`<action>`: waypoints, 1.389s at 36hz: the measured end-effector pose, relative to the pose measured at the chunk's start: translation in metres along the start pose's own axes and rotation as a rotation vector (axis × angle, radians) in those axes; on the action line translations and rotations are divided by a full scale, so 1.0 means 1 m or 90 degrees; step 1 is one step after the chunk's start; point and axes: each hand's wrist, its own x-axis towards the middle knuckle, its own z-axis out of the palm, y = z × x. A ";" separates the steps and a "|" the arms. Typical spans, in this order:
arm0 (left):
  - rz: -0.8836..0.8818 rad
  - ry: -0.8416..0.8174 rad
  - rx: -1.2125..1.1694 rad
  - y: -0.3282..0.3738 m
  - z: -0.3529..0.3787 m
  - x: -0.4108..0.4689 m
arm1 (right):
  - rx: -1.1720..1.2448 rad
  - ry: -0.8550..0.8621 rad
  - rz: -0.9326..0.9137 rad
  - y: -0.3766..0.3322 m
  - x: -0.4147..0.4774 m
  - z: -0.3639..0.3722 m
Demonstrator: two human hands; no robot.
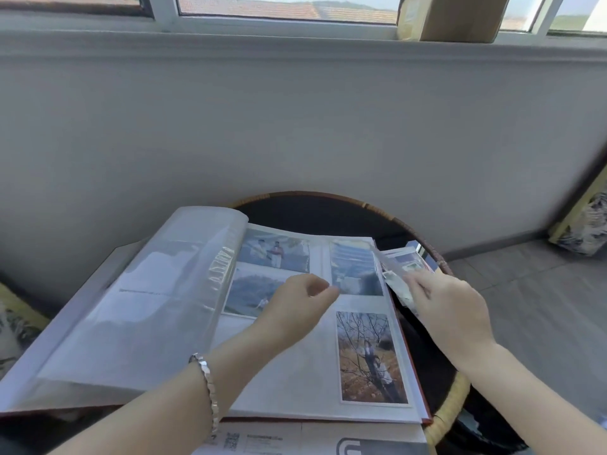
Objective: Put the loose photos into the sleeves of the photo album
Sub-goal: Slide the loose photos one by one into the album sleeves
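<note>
Lying open, glossy plastic-sleeved photo album (295,376), right hand (453,310) gripping loose photos (398,285)

Gloss and weave
Under my left fingers (323,289) I see the white photo album (295,372) wearing shiny clear plastic sleeves (147,307); past my right fingers (415,284), rough woven-rattan table rim (441,261).

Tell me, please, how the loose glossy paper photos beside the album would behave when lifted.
The loose glossy paper photos look thin, so probably light and bendy. They lie fanned and overlapping, so likely slide apart easily.
</note>
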 end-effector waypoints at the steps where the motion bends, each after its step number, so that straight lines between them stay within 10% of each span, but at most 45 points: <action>1: -0.052 -0.039 -0.113 0.007 -0.002 -0.001 | 0.034 0.071 -0.066 -0.012 0.001 -0.004; 4: -0.158 -0.128 -0.349 0.021 -0.012 -0.003 | 0.117 0.109 -0.208 -0.055 0.002 -0.005; 8: -0.063 0.053 -0.358 0.010 -0.031 -0.006 | 0.190 -0.002 -0.261 -0.102 0.002 0.004; 19: 0.039 0.209 -0.072 -0.041 -0.119 -0.030 | 0.710 -0.408 0.205 -0.183 0.024 0.013; 24: 0.002 0.168 0.074 -0.052 -0.149 -0.046 | 0.799 -0.408 0.205 -0.203 0.026 0.024; 28: -0.211 0.265 0.420 -0.083 -0.177 -0.059 | 0.780 -0.418 0.152 -0.214 0.021 0.031; 32: -0.336 0.206 0.215 -0.115 -0.190 -0.064 | 0.695 -0.446 0.121 -0.223 0.015 0.039; 50: -0.192 0.439 0.388 -0.131 -0.191 -0.067 | 0.665 -0.394 0.191 -0.256 0.016 0.051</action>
